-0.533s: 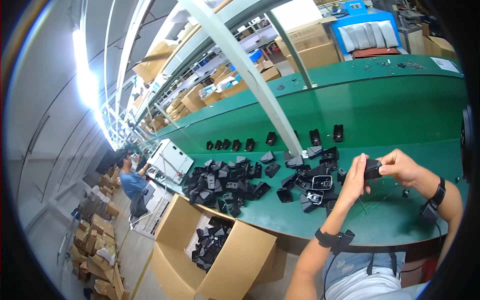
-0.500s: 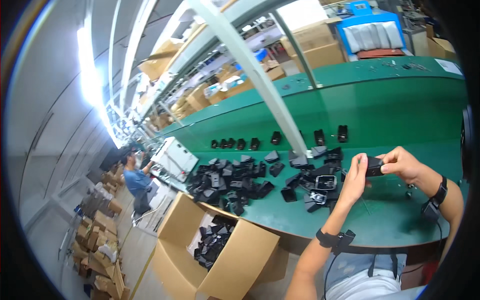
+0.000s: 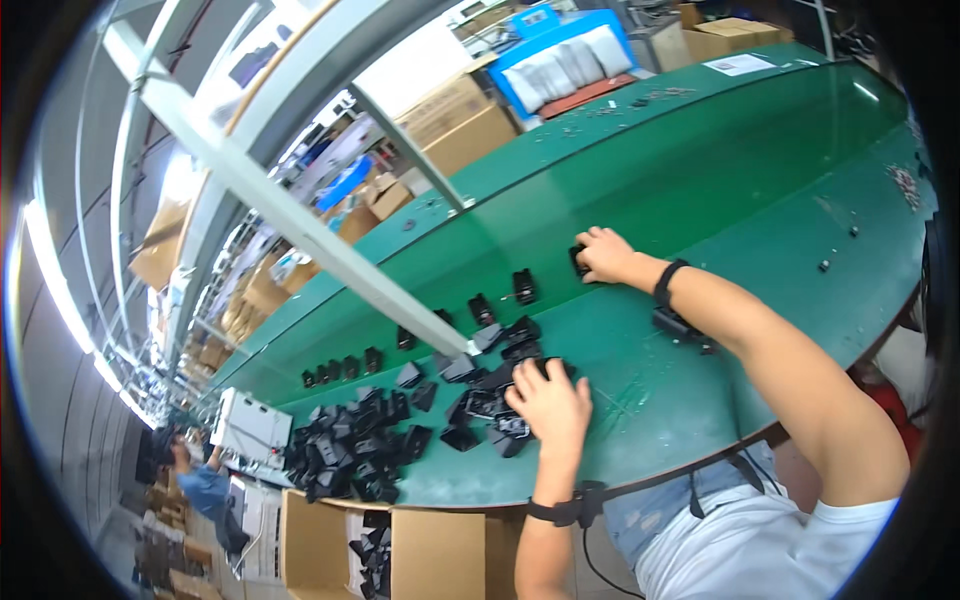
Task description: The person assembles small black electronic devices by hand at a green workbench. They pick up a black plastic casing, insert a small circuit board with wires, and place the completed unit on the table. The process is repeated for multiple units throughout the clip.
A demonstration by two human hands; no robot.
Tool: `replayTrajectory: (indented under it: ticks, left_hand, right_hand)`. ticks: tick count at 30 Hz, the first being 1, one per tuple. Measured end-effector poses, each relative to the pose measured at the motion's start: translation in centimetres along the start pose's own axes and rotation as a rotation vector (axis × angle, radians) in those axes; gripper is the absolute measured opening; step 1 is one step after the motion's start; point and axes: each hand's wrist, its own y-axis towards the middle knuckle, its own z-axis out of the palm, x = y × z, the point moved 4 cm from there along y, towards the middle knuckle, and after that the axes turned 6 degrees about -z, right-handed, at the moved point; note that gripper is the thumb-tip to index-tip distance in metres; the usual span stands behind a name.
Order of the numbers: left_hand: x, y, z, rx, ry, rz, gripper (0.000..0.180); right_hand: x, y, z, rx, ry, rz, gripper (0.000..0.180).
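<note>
My right hand reaches to the far side of the green bench. Its fingers are closed round a small black plastic housing, partly hidden by the hand, at the right end of a spaced row of similar housings. My left hand lies over the right edge of a cluster of black angular plastic parts, fingers apart and touching them. What lies under its palm is hidden. Farther left spreads a bigger heap of black parts.
A cardboard box with more black parts stands below the bench's front edge. A slanting grey post meets the bench beside the cluster. Small bits lie at the right. A person in blue works at the far left.
My hands have parted. The right one has carried the black housing from in front of me to the row at the back; the left has dropped to the cluster. The view has swung right.
</note>
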Motion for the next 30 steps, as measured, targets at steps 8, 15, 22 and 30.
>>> replayTrajectory:
  ticks: [8, 15, 22, 30]
  left_hand:
    - [-1.6, 1.3, -0.1, 0.008, -0.248, 0.142, 0.028]
    - [-5.4, 1.5, -3.0, 0.209, -0.846, 0.112, 0.016]
    - [-9.9, 3.2, 1.2, 0.801, -1.456, -0.069, 0.023]
    - [-11.8, 2.5, 4.4, 0.795, -1.445, -0.06, 0.021]
  right_hand:
    - [-2.8, -5.0, -7.1, 0.028, 0.174, -0.006, 0.041]
    - [-2.5, -16.5, -13.9, 0.329, 0.615, 0.087, 0.047]
    - [-0.6, -20.8, -11.8, 0.242, 0.663, 0.18, 0.031]
    - [0.1, -21.7, -11.1, 0.133, 1.472, 0.63, 0.031]
